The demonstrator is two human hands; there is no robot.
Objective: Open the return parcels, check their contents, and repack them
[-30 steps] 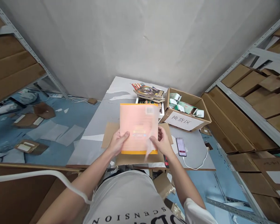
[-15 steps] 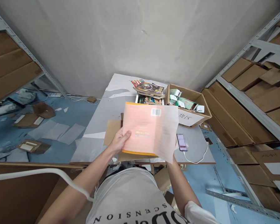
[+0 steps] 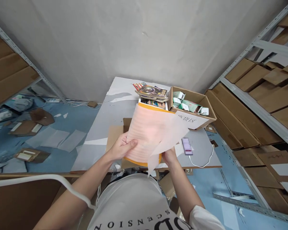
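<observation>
A thin book (image 3: pixel 146 127) with orange edges is held up in front of me, covered by a translucent white foam sheet (image 3: pixel 176 129). Its face looks pale pink through the sheet. My left hand (image 3: pixel 123 146) grips the book's left side, thumb on the front over the foam. At the lower right edge, my right hand (image 3: pixel 169 155) holds the book, its fingers mostly hidden behind it. A loose flap of the sheet hangs off the right side and folds down to a point near the bottom edge. Behind the book stands an open cardboard box (image 3: pixel 114 137), partly covered.
Comic-style books (image 3: pixel 153 91) lie stacked at the table's back, beside a labelled carton (image 3: pixel 210 111) of small green-and-white boxes. A phone (image 3: pixel 187 147) on a white cable lies right. Shelves of cartons (image 3: pixel 252 127) flank the right; paper sheets (image 3: pixel 55 137) litter the floor left.
The book has been tilted, and its barcode no longer shows. The foam's loose right part has swung and folded down. My right hand, mostly hidden before, now shows at the lower right edge.
</observation>
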